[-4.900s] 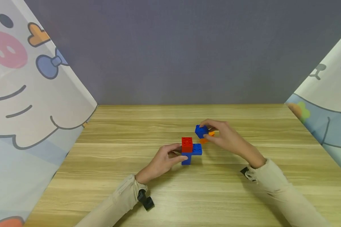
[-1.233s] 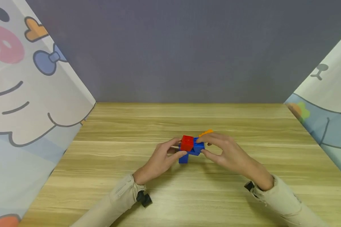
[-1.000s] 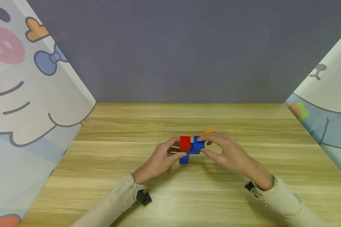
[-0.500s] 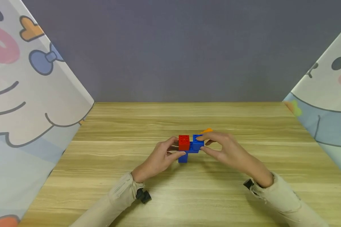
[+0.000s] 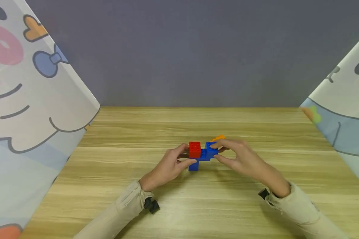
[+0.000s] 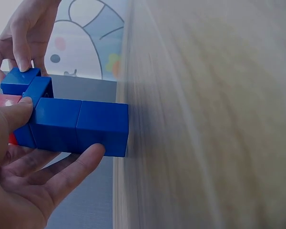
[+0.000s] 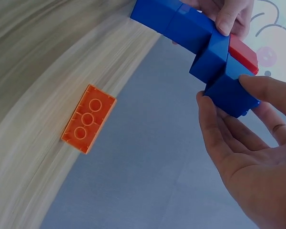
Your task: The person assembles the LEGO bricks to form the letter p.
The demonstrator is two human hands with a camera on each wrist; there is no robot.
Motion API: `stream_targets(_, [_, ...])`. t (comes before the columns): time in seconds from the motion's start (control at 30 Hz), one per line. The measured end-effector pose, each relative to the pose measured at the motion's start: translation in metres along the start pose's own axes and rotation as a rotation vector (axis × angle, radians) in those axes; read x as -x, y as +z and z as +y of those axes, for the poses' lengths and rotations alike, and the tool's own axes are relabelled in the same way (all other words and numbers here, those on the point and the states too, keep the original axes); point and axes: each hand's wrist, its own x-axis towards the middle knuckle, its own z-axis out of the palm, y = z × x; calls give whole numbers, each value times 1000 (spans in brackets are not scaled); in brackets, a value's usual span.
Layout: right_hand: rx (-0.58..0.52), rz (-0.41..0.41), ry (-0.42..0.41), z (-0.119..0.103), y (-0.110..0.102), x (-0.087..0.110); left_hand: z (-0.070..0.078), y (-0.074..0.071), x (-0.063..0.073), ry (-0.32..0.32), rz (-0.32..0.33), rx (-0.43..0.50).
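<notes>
My left hand (image 5: 167,167) grips a small brick build, its thumb along the near side. The build has a column of two blue bricks (image 6: 81,124) standing on the wooden table, with a longer blue brick (image 7: 213,55) laid across the top. A red brick (image 5: 194,149) sits on the left end of that crosspiece. At the right end my right hand (image 5: 245,159) pinches a square blue brick (image 5: 211,151) between thumb and fingers, jutting slightly past the crosspiece. Studs of the crosspiece show between red and blue. The left fingers behind the build are partly hidden in the head view.
An orange brick (image 7: 88,118) lies on its side on the table just behind the right hand, its hollow underside showing in the right wrist view. A grey panel (image 5: 197,56) stands along the table's back edge, with cartoon-printed panels at both sides.
The right hand has brought the square blue brick from near the orange one onto the build's right end. The build, briefly tilted, is level again, and the held brick has shifted slightly right.
</notes>
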Motion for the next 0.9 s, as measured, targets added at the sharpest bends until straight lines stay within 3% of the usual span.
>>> stream_targets(0.7, [-59,-48,46,-2,0,-2,4,-1,1,-34,16,29])
stream_targets(0.9, [-31,-125,102,-2,-8,-3,5,0,1,-45,22,39])
